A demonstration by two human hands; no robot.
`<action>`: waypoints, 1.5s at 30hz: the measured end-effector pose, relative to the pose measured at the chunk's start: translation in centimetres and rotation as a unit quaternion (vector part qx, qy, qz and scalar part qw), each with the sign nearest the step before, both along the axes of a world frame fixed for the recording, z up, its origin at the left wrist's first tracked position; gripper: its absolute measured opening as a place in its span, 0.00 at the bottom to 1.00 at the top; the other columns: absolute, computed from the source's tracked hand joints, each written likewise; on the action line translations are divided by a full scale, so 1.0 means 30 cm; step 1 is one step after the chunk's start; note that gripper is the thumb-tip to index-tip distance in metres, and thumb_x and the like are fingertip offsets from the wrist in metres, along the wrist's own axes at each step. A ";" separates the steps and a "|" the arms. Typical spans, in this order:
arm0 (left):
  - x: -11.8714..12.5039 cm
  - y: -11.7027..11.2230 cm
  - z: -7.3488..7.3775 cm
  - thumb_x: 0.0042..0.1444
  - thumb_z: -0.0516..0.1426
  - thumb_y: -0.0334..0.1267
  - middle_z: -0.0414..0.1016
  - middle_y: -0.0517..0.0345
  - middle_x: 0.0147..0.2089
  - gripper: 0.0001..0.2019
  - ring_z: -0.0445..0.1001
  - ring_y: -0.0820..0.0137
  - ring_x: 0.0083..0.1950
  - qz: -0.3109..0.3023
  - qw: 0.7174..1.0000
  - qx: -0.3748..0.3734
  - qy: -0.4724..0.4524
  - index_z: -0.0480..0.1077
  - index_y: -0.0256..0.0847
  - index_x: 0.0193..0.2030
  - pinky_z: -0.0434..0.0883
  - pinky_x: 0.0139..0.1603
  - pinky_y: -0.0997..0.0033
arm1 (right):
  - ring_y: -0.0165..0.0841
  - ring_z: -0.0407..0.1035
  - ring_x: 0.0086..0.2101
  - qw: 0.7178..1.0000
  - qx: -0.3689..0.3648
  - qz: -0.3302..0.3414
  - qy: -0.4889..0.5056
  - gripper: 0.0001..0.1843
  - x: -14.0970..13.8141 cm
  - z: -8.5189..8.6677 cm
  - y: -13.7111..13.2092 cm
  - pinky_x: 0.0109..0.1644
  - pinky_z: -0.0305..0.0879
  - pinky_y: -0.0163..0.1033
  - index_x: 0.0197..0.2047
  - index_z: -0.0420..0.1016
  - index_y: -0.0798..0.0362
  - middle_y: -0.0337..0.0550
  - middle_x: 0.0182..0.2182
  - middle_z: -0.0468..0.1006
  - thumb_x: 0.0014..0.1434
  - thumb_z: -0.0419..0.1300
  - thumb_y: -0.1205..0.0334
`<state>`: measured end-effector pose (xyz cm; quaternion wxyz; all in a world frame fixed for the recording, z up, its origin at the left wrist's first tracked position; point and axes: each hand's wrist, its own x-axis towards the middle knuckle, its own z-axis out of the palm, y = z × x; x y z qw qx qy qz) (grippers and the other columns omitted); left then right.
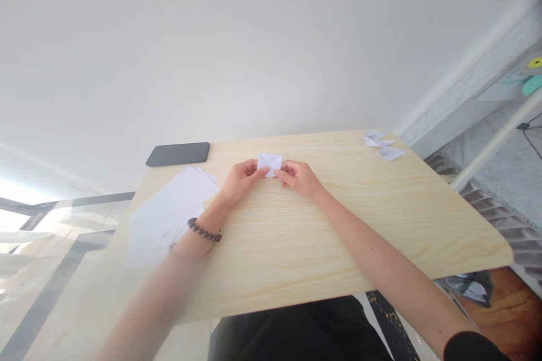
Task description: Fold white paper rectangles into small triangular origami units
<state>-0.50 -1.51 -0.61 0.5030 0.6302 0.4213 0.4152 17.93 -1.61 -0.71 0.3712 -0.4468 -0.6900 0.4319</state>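
The white paper (270, 160), folded into a small, squarish packet with creases crossing its face, is pinched between left hand (242, 180) and right hand (302, 178) over the bench (271, 254).

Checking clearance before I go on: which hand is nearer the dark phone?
Left. The left hand is to the right of the dark phone, slightly nearer the person; the right hand is farther right, past the small folded paper that both hands hold.

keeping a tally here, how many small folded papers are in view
At least 3: one held piece between left hand and right hand, a nearer piece at the table's far right corner, and a farther piece behind it, where overlap may hide more.
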 end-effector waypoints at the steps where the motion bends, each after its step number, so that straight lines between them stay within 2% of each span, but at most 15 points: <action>1: 0.000 -0.003 0.003 0.49 0.58 0.48 0.75 0.52 0.42 0.19 0.71 0.66 0.44 -0.006 1.000 -0.003 0.003 0.70 0.36 0.42 0.66 0.47 0.66 | 0.25 0.64 0.21 1.000 0.008 -0.012 -0.007 0.12 0.000 0.000 0.000 0.26 0.59 0.31 0.33 0.71 0.54 0.38 0.23 0.73 0.52 0.55 0.53; 5: -0.001 -0.010 0.006 0.50 0.56 0.50 0.75 0.53 0.42 0.19 0.72 0.65 0.43 0.007 1.000 -0.004 0.022 0.71 0.36 0.41 0.67 0.44 0.68 | 0.25 0.63 0.18 0.999 0.014 -0.032 -0.034 0.13 -0.001 0.001 0.002 0.24 0.57 0.31 0.29 0.71 0.54 0.35 0.16 0.68 0.51 0.55 0.52; 10: -0.003 -0.001 -0.003 0.49 0.56 0.52 0.76 0.52 0.40 0.20 0.72 0.67 0.39 0.037 0.999 0.018 0.026 0.71 0.36 0.40 0.67 0.41 0.69 | 0.25 0.63 0.20 0.999 0.002 -0.002 -0.037 0.15 -0.001 0.006 -0.003 0.24 0.57 0.31 0.26 0.71 0.56 0.37 0.18 0.69 0.51 0.55 0.52; 16: -0.011 0.007 -0.006 0.51 0.55 0.51 0.76 0.53 0.39 0.20 0.72 0.66 0.40 0.004 0.998 0.040 0.054 0.71 0.35 0.39 0.66 0.42 0.70 | 0.24 0.61 0.15 1.000 -0.011 -0.007 0.007 0.18 0.002 0.003 -0.006 0.19 0.57 0.31 0.30 0.68 0.54 0.36 0.18 0.70 0.53 0.53 0.47; 20: -0.013 0.002 -0.002 0.51 0.55 0.51 0.76 0.53 0.39 0.19 0.72 0.66 0.40 -0.011 0.998 0.024 0.052 0.72 0.35 0.38 0.66 0.43 0.70 | 0.24 0.61 0.15 0.999 -0.023 0.013 0.033 0.19 0.006 -0.004 0.001 0.19 0.59 0.31 0.29 0.67 0.55 0.38 0.19 0.70 0.53 0.53 0.46; 23: -0.006 -0.004 0.000 0.51 0.56 0.50 0.76 0.54 0.38 0.18 0.72 0.68 0.38 0.013 0.999 0.011 0.038 0.71 0.36 0.37 0.66 0.40 0.71 | 0.24 0.62 0.16 0.999 -0.026 -0.001 0.039 0.19 0.005 -0.006 0.004 0.19 0.59 0.31 0.26 0.66 0.55 0.38 0.19 0.70 0.52 0.54 0.45; 25: 0.002 -0.007 0.001 0.50 0.56 0.50 0.76 0.54 0.37 0.18 0.72 0.68 0.38 0.042 0.998 0.014 0.035 0.71 0.36 0.37 0.67 0.40 0.71 | 0.25 0.61 0.16 0.998 -0.021 -0.014 0.049 0.18 0.003 -0.007 0.005 0.19 0.59 0.31 0.29 0.67 0.55 0.37 0.19 0.69 0.52 0.54 0.46; 28: 0.011 -0.008 -0.001 0.49 0.57 0.51 0.76 0.54 0.39 0.18 0.72 0.68 0.39 0.079 0.996 0.033 0.034 0.71 0.37 0.37 0.66 0.42 0.71 | 0.24 0.63 0.18 0.995 0.030 -0.059 0.069 0.16 0.000 -0.014 0.011 0.21 0.62 0.32 0.36 0.68 0.53 0.38 0.25 0.70 0.51 0.56 0.49; 31: 0.014 -0.005 -0.004 0.48 0.58 0.51 0.76 0.54 0.40 0.18 0.72 0.68 0.41 0.085 0.995 0.041 0.036 0.71 0.38 0.38 0.66 0.44 0.71 | 0.24 0.64 0.20 0.990 0.082 -0.094 0.064 0.14 -0.001 -0.020 0.020 0.23 0.63 0.32 0.35 0.69 0.53 0.41 0.31 0.71 0.50 0.57 0.51; 37: 0.010 -0.002 -0.008 0.48 0.57 0.51 0.76 0.54 0.39 0.18 0.72 0.68 0.38 0.093 0.993 0.046 0.057 0.71 0.38 0.38 0.67 0.40 0.71 | 0.26 0.67 0.21 0.995 0.036 -0.081 0.043 0.13 0.002 -0.009 0.013 0.27 0.66 0.34 0.34 0.68 0.53 0.38 0.26 0.71 0.51 0.56 0.51; 40: 0.008 -0.001 -0.007 0.48 0.57 0.50 0.75 0.54 0.40 0.17 0.72 0.69 0.38 0.096 0.991 0.054 0.075 0.71 0.38 0.38 0.67 0.41 0.70 | 0.26 0.68 0.22 0.996 0.029 -0.071 0.046 0.13 0.000 -0.006 0.008 0.29 0.67 0.34 0.36 0.68 0.53 0.39 0.28 0.72 0.52 0.56 0.53; 42: 0.007 0.001 -0.006 0.49 0.57 0.48 0.75 0.55 0.41 0.15 0.71 0.69 0.39 0.107 0.987 0.079 0.093 0.72 0.39 0.37 0.66 0.43 0.70 | 0.27 0.69 0.25 0.996 0.043 -0.068 0.049 0.11 -0.002 -0.011 0.010 0.32 0.67 0.35 0.36 0.68 0.53 0.40 0.30 0.72 0.52 0.56 0.55; 45: 0.002 0.004 -0.009 0.51 0.56 0.42 0.74 0.56 0.40 0.09 0.70 0.68 0.43 0.108 0.975 0.140 0.132 0.73 0.41 0.35 0.66 0.45 0.70 | 0.29 0.70 0.32 0.991 0.119 -0.063 0.026 0.05 -0.001 -0.023 0.019 0.38 0.67 0.35 0.34 0.69 0.53 0.42 0.33 0.73 0.53 0.54 0.63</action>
